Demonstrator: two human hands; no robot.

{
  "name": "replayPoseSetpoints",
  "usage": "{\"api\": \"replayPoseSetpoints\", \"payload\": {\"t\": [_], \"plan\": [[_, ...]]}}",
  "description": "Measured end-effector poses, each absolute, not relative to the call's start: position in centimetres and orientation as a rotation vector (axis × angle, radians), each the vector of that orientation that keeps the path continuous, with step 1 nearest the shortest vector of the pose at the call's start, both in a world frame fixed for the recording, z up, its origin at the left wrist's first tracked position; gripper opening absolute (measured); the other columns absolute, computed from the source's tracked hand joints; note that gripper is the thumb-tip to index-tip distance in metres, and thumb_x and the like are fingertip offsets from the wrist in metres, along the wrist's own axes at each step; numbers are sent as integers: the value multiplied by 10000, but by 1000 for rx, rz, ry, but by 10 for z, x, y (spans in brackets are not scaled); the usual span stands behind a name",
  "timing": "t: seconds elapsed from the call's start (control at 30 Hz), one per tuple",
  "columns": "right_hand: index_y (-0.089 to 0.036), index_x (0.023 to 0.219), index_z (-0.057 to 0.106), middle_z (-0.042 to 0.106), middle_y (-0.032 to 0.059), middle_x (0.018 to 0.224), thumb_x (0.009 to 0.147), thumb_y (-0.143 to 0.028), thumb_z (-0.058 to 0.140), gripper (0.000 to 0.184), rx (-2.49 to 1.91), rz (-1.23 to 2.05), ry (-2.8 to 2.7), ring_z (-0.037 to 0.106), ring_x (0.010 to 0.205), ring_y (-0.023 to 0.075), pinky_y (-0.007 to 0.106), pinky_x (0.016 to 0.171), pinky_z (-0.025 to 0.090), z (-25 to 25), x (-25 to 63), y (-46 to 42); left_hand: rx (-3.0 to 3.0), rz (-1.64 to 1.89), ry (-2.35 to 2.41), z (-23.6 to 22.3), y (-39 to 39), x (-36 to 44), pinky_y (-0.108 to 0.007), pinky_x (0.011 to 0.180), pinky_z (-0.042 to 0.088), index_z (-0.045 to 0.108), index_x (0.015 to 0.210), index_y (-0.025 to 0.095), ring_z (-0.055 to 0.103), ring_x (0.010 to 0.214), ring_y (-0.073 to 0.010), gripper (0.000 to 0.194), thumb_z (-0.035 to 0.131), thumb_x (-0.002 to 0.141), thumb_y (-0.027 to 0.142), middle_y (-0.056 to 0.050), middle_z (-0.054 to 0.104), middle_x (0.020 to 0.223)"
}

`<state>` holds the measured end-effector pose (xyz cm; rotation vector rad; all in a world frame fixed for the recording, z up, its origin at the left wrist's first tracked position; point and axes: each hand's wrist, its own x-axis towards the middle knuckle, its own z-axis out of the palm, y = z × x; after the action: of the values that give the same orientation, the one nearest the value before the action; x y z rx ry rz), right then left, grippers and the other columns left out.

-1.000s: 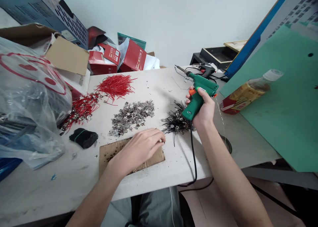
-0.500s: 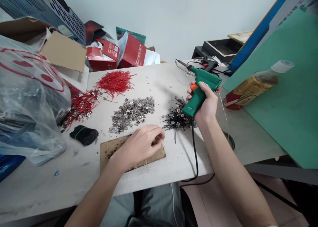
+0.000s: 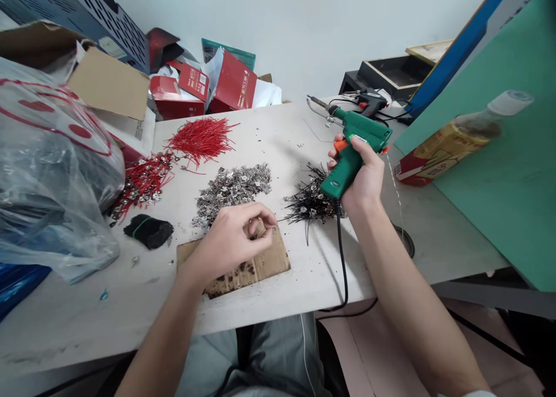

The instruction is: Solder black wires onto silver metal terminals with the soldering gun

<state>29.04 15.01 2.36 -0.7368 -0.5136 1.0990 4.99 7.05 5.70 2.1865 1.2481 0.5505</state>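
Note:
My right hand [image 3: 362,179] is wrapped round the grip of a green soldering gun [image 3: 353,153], held upright above the table with its metal tip pointing up and left; its black cord hangs off the table's front edge. My left hand [image 3: 232,237] hovers over a scorched cardboard pad [image 3: 260,263], fingers curled in a pinch on a tiny metal piece I cannot make out clearly. A heap of small silver terminals [image 3: 232,188] lies just beyond the left hand. A tangle of black wires [image 3: 310,200] lies under the soldering gun.
Red wires [image 3: 202,139] and red wires with terminals [image 3: 143,179] lie at the left, near a black wire bundle [image 3: 147,232]. A big plastic bag [image 3: 47,171] crowds the left edge. Red boxes [image 3: 226,90] stand at the back. A bottle [image 3: 456,139] and green board [image 3: 504,165] are at the right.
My left hand lifted off the cardboard pad and drew its fingers into a pinch. The right hand with the soldering gun stayed roughly where it was; the view shifted slightly.

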Motion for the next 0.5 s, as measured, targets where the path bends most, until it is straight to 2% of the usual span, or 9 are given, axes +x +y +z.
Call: {"api": "replayPoseSetpoints", "payload": {"t": [0.07,0.17,0.3,0.5], "plan": [[-197,866,691,672,20,950,762,-322,734,168,-736,1106,-511,615,681,115,222,504,480,24,290,150,2131,342,1280,58,72,45,-250,605,384,686,856,218,482,568,-108,85,624,817,176,68,479,594],[-201,837,693,673,19,930,768,-305,723,128,-740,1105,-503,609,679,119,225,504,480,26,289,148,2145,147,1276,55,74,43,-264,656,394,705,846,227,534,620,-117,88,620,839,206,54,574,651],[-213,797,693,676,12,908,806,-280,665,73,-758,1112,-492,588,671,119,230,498,465,27,289,148,2254,188,1250,55,76,39,-274,722,403,712,861,221,571,717,-126,98,617,878,209,28,654,796],[-226,822,690,676,18,922,806,-317,680,93,-748,1100,-509,586,689,130,253,497,429,25,288,148,2300,182,1106,57,73,36,-274,713,410,711,930,221,588,756,-138,91,646,873,194,20,686,856]]}}
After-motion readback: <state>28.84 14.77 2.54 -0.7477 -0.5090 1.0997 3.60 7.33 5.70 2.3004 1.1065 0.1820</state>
